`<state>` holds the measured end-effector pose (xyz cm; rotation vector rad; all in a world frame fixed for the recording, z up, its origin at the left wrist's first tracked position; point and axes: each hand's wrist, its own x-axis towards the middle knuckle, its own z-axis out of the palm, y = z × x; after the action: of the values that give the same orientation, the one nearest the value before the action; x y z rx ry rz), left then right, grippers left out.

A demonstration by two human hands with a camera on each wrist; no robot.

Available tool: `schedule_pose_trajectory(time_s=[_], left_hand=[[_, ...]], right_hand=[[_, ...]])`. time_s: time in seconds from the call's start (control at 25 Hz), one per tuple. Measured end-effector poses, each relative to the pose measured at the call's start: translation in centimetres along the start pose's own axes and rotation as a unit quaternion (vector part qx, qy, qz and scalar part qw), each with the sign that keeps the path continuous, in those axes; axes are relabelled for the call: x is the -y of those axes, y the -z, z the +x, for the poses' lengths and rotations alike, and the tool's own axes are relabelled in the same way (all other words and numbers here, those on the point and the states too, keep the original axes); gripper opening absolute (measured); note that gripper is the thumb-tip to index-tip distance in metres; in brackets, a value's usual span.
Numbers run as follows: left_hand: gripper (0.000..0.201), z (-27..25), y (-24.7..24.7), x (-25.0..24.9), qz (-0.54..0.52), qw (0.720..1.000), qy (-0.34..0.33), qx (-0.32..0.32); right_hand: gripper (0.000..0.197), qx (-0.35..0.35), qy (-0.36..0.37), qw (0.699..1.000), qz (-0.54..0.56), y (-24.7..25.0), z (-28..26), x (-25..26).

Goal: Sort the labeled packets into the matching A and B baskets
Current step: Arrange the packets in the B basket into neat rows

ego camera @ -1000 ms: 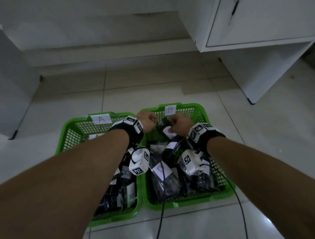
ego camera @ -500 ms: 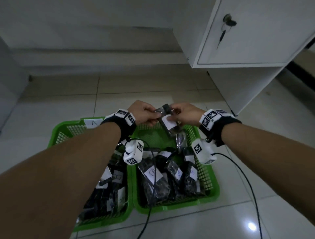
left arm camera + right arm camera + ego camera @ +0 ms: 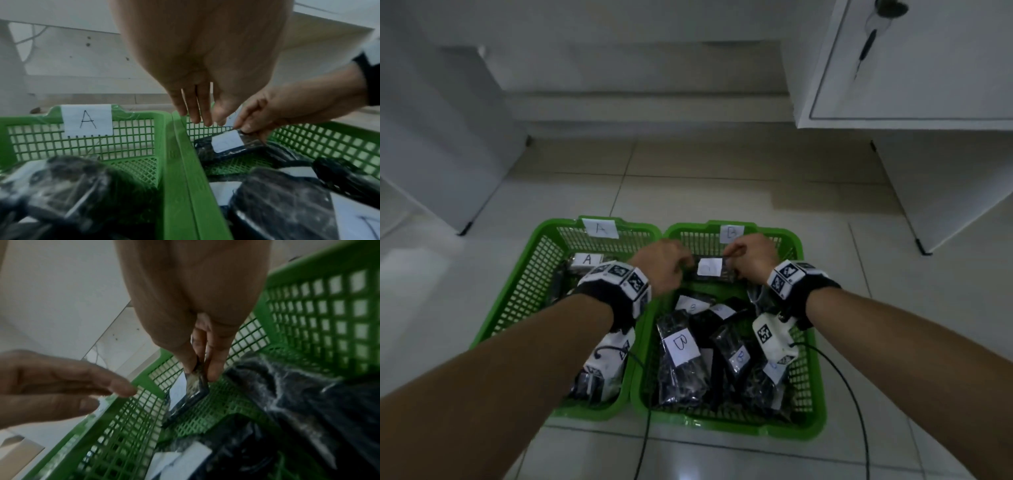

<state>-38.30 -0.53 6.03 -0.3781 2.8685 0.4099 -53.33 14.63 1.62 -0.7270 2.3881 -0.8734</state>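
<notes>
Two green baskets stand side by side on a tiled floor (image 3: 722,192), their long walls touching. The left basket (image 3: 517,298) carries a paper tag marked A on its far rim, and the right basket (image 3: 813,377) carries one marked B. Both hold dark plastic packets with white labels; a packet marked B (image 3: 681,359) lies near the front of the right basket, and one marked A (image 3: 585,262) lies at the back of the left basket. The right hand (image 3: 751,257) pinches one end of a dark packet (image 3: 710,270) between thumb and fingers at the far end of the B basket. The wrist views show this packet sloping down from the fingers to the basket floor, where its lower end seems to rest. The letter on its white label is too faint to read. The left hand (image 3: 664,265) hovers just beside the packet's other end with fingers relaxed and loose, holding nothing. Both wrists wear black bands with white marker blocks. A white cabinet (image 3: 928,68) stands at the upper right.
</notes>
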Motion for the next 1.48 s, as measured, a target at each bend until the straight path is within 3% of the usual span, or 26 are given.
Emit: schedule_pose_trajectory(time_s=[0.2, 0.32, 0.48, 0.6, 0.68, 0.72, 0.84, 1.04, 1.12, 1.2, 1.28, 1.32, 1.44, 1.48], left_hand=[[0.05, 1.8, -1.9, -1.0, 0.017, 0.993, -0.013, 0.118], [0.044, 3.3, -3.0, -1.2, 0.011, 0.987, -0.007, 0.161], [0.042, 3.8, -4.0, -1.3, 0.067, 0.976, 0.046, 0.203], [0.04, 3.4, -4.4, -2.1, 0.083, 0.98, 0.046, 0.175], [0.039, 2.9, -4.0, -2.9, 0.03, 0.989, 0.046, 0.134], [0.038, 2.6, -3.6, -3.4, 0.005, 0.993, 0.038, 0.113], [0.032, 1.5, -2.5, -5.0, -0.044, 0.995, 0.014, 0.094], [0.03, 1.6, -2.3, -5.8, -0.16, 0.985, 0.03, 0.057], [0.029, 1.8, -2.3, -6.1, -0.205, 0.977, 0.046, 0.034], [0.029, 2.2, -2.2, -6.6, -0.237, 0.969, 0.041, 0.049], [0.032, 2.5, -2.1, -6.9, -0.287, 0.953, 0.033, 0.087], [0.031, 2.6, -2.0, -7.1, -0.338, 0.934, 0.038, 0.107], [0.035, 2.6, -1.6, -7.2, -0.527, 0.839, 0.07, 0.118], [0.041, 2.5, -1.6, -6.8, -0.532, 0.838, 0.063, 0.102]], right_hand=[[0.02, -0.037, 0.015, 0.997, -0.06, -1.5, 0.5, 1.3], [0.02, 0.002, 0.041, 0.987, -0.155, 0.3, -0.4, 1.2], [0.02, 0.064, 0.013, 0.956, -0.286, 2.6, -1.7, -1.2], [0.041, 0.121, 0.053, 0.945, -0.3, 2.5, -2.8, -2.8], [0.057, 0.135, 0.08, 0.94, -0.302, 2.0, -3.0, -3.0], [0.058, 0.135, 0.091, 0.937, -0.308, 1.7, -3.0, -3.1], [0.037, 0.132, 0.093, 0.935, -0.317, 1.2, -3.3, -2.7], [0.052, 0.108, 0.117, 0.965, -0.211, 1.5, -4.0, -3.0], [0.055, 0.052, 0.07, 0.991, -0.099, 3.2, -3.5, -2.2], [0.045, 0.012, 0.003, 1.0, 0.028, 5.5, -3.1, -1.6], [0.037, 0.02, -0.059, 0.983, 0.175, 7.2, -3.3, -1.5], [0.034, 0.036, -0.078, 0.967, 0.24, 7.7, -3.7, -1.5], [0.03, 0.096, -0.076, 0.929, 0.349, 8.4, -5.1, -1.8], [0.034, 0.114, -0.075, 0.92, 0.368, 8.5, -5.4, -1.8]])
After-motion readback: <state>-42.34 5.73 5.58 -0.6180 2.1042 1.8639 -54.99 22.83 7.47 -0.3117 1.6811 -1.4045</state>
